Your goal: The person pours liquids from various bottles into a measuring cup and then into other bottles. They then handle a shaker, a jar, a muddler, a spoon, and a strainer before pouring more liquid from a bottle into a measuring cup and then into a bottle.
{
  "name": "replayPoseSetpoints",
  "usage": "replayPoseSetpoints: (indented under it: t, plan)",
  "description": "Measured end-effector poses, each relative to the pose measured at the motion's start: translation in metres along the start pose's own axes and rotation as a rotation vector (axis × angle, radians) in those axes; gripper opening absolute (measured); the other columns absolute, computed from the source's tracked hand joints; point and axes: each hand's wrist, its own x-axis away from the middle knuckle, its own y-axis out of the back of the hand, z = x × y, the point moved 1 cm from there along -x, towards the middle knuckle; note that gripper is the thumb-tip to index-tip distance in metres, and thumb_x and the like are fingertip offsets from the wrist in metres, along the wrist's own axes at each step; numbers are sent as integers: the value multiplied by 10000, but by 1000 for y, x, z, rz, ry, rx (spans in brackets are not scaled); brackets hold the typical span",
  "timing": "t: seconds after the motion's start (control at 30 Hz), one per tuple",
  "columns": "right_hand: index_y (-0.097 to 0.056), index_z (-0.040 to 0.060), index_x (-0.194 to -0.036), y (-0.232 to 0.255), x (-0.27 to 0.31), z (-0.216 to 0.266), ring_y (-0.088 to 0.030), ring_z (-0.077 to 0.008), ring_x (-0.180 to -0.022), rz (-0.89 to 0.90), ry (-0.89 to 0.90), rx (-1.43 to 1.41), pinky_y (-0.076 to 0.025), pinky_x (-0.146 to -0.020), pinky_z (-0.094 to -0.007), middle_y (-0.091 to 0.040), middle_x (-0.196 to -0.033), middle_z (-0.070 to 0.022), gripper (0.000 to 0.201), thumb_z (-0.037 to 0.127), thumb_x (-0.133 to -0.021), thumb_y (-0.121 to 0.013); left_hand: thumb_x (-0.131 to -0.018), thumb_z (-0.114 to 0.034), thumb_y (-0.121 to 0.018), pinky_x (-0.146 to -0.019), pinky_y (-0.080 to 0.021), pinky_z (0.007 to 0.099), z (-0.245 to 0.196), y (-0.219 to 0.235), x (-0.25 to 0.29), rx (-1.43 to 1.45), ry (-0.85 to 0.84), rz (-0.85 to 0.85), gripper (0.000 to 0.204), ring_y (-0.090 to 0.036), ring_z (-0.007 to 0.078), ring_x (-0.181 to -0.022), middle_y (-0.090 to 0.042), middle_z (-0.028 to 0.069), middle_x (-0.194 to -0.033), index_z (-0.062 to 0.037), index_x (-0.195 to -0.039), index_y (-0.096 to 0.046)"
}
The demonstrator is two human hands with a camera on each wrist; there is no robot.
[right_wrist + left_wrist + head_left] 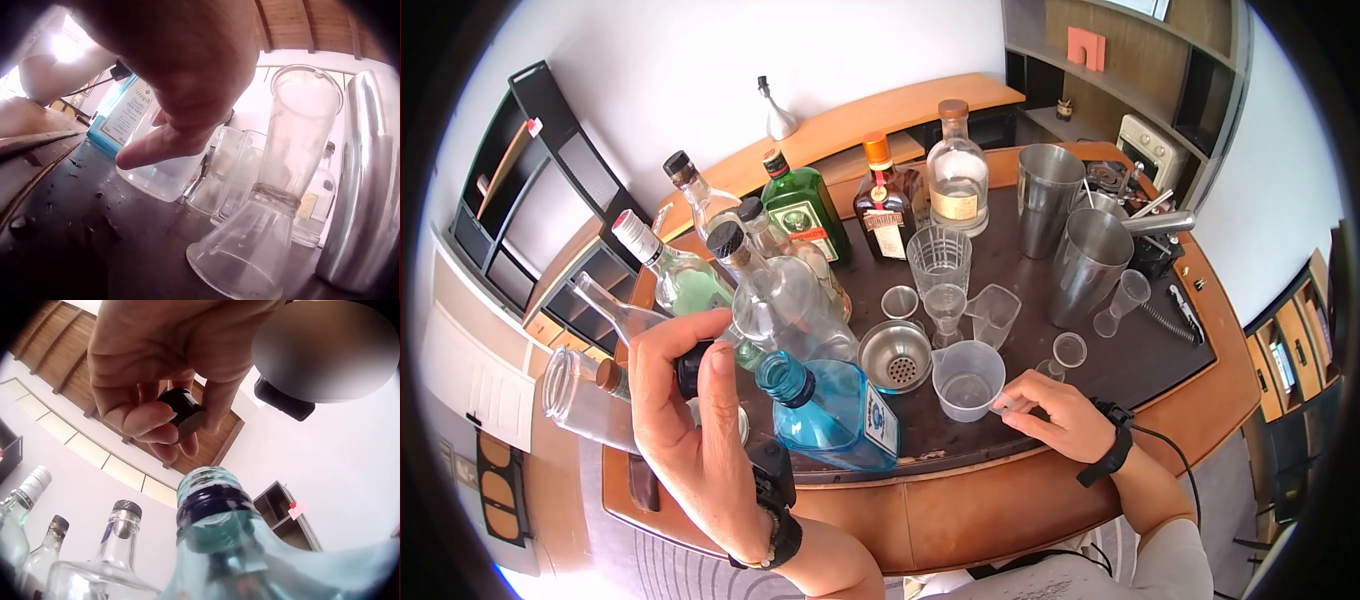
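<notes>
My left hand (700, 450) is raised above the table's near left side and pinches a dark bottle cap (181, 412) between thumb and fingers. Below the cap stands an uncapped blue glass gin bottle (825, 415), its bare mouth showing in the left wrist view. My right hand (1055, 412) has its bent fingers at the right side of a clear plastic measuring cup (968, 385), thumb and fingertip close together at its wall. The cup stands upright on the dark tabletop, close to the right of the gin bottle. A steel strainer (895, 358) sits behind and between them.
Several bottles crowd the left and back, among them a green bottle (805, 215) and an orange-capped bottle (885, 205). A ribbed mixing glass (940, 255) stands mid-table. Steel shaker tins (1090, 265) and a double-ended clear jigger (269, 187) are at the right.
</notes>
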Motion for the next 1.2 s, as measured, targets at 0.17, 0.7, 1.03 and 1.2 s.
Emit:
replayPoseSetpoints:
  t: [0.17, 0.7, 1.03, 1.2]
  plan:
    - [-602, 20, -1086, 3, 3, 1, -694, -216, -908, -15, 4, 8, -531, -792, -326, -625, -1019, -98, 154, 120, -973, -629, -995, -165, -606, -699, -377, 201, -2, 2, -3, -5, 29, -61, 174, -467, 56, -795, -637, 13, -992, -13, -1052, -669]
    - [-636, 37, -1048, -5, 6, 15, -674, -236, -874, -60, 139, 99, -534, -758, -325, -651, -992, -105, 188, 100, -889, -715, -1005, -136, -607, -668, -401, 176, 1, 6, 0, 55, 4, -33, 159, -485, 38, -786, -606, 9, -986, -3, -1079, -651]
    - [-491, 4, -1359, -19, 2, 72, -554, -310, -1222, -64, 341, -55, -489, -983, -377, -534, -1347, -179, 626, 111, -823, -796, -974, -112, -640, -714, -368, 193, -11, 18, -2, 99, 23, -14, 134, -467, 57, -796, -572, 3, -942, 1, -1044, -662]
    - [-98, -21, -1553, -62, -23, 98, -224, -370, -1471, 21, 384, -80, -273, -1175, -453, -195, -1584, -229, 1068, 165, -803, -836, -862, -52, -710, -708, -434, 265, -14, 29, 0, 168, 83, -73, 138, -552, 145, -822, -623, 57, -914, -11, -992, -687]
